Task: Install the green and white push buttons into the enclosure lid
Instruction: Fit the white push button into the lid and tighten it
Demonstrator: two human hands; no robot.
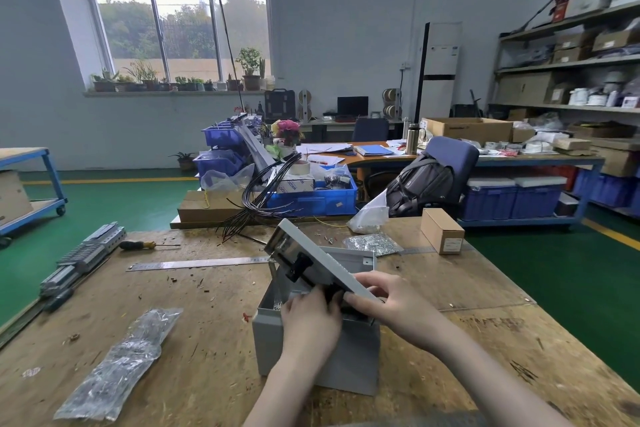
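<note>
Head view, lower centre: left hand [311,319] and right hand [388,302] pinched closed on black push button [333,293] behind tilted enclosure lid [311,250]. Mid-installation. Next: tighten, keep lid steady.

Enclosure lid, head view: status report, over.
Both hands on it: left hand and right hand working a black fitting at the tilted lid over the grey box. Button colours hidden. Nothing obstructing.

I see a light grey enclosure lid [322,256] with black fittings, centre | grey box [346,357] below it | brown speckled wooden counter [207,340] | green floor [121,204], yellow stripe, left | blue bins [311,199], upper centre | black-yellow screwdriver [138,245], left
</note>
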